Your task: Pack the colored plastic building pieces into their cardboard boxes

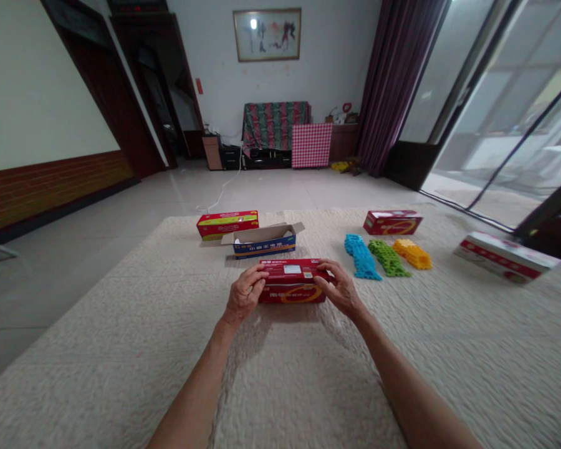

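Observation:
A long red carton (292,282) lies on the cream textured cover (280,362) straight ahead of me. My left hand (243,294) grips its left end with curled fingers. My right hand (339,288) holds its right end, fingers bent over the top edge. Just behind it sits a blue carton (262,241) with its lid flaps raised. Behind that one, to the left, lies a red and yellow carton (227,224).
Right of the held carton lie three foam mesh sleeves: blue (361,256), green (388,257) and orange (413,254). Another red carton (393,222) sits behind them. A red and white carton (505,256) rests near the right edge. Tiled floor, a covered sofa (273,125) and glass doors lie beyond.

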`<state>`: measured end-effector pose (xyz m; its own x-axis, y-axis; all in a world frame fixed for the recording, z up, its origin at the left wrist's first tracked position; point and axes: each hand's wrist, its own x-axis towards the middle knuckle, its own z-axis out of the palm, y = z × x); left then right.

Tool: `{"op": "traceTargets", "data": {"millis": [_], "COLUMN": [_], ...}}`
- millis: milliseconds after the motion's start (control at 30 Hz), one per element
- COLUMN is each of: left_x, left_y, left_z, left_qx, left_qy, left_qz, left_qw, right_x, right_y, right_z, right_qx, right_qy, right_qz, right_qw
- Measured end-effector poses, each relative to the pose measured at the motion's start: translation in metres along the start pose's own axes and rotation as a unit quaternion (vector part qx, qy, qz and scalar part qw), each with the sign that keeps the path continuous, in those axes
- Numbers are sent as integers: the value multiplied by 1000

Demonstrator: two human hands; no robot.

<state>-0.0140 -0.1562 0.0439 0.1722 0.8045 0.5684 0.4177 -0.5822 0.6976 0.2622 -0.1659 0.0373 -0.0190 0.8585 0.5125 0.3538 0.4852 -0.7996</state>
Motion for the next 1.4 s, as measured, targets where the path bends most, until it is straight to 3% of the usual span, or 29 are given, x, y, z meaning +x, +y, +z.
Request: {"op": "traceTargets", "data": {"millis": [367, 533, 700, 833, 1033, 1233, 1300, 1400], "left_x": [-4, 1, 3, 2, 8, 21, 29, 47], "left_y": [-4, -3, -1, -1, -6, -7, -8, -14], "left_z": [2, 3, 3, 0, 2, 15, 16, 18], "left_qx": [35, 60, 51, 51, 52, 42, 19, -13], "left_qy": [17, 5, -5, -17, -29, -29, -31, -13], "left_qz": [35, 68, 88, 94, 82, 93, 74, 42], "left_qw": [999, 996, 995, 994, 995, 994, 997, 999], "right_x": [-5, -6, -10, -9, 23, 59, 68, 86], "right_y": [-4, -12, -13, -20, -39, -43, -46, -52], "right_z": [3, 5, 10, 7, 1, 5, -5, -38], "right_qx": [-158, -249, -217, -242, -346, -363, -350, -339], "right_qy": [42, -9, -30, -55, -210, -305, -319, -310], "right_qz": [-146, -186, -199, -179, -110, -59, -50, -47], "right_qw": [976, 950, 955, 952, 908, 878, 879, 887]}}
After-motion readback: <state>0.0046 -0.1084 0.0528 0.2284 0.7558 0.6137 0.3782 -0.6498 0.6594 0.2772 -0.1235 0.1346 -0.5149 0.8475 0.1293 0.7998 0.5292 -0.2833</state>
